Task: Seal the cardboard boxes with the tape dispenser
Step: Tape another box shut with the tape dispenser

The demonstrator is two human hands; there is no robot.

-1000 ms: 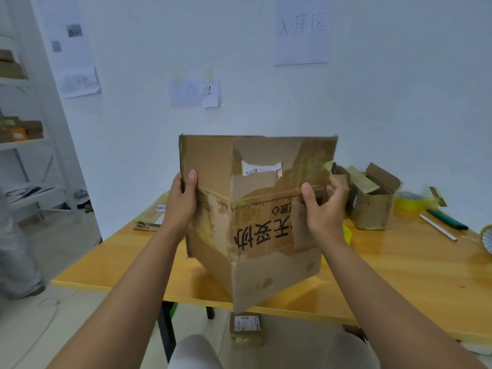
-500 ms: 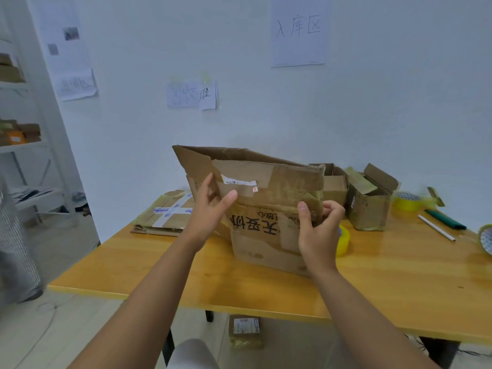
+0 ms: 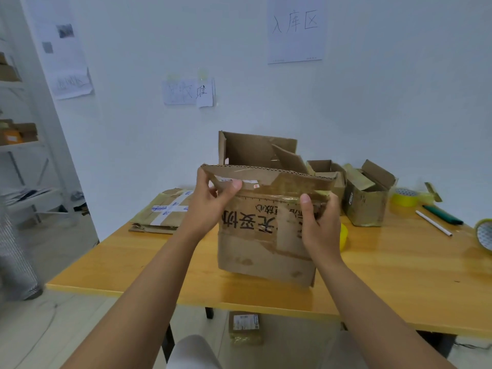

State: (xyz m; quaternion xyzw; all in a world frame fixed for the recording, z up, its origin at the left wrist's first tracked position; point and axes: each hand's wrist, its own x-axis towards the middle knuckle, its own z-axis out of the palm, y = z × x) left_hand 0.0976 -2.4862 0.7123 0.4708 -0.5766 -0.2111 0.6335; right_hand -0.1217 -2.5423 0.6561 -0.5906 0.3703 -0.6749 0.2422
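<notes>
The near flap is pinched by the left hand (image 3: pixel 213 198) and right hand (image 3: pixel 320 222); the cardboard box (image 3: pixel 263 249) (previously tilted) now stands squarer, far flap raised.

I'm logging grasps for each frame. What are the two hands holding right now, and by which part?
Both grip the large worn brown cardboard box by its near top flap: left hand pinches the flap's left corner, right hand holds its right end.
</notes>
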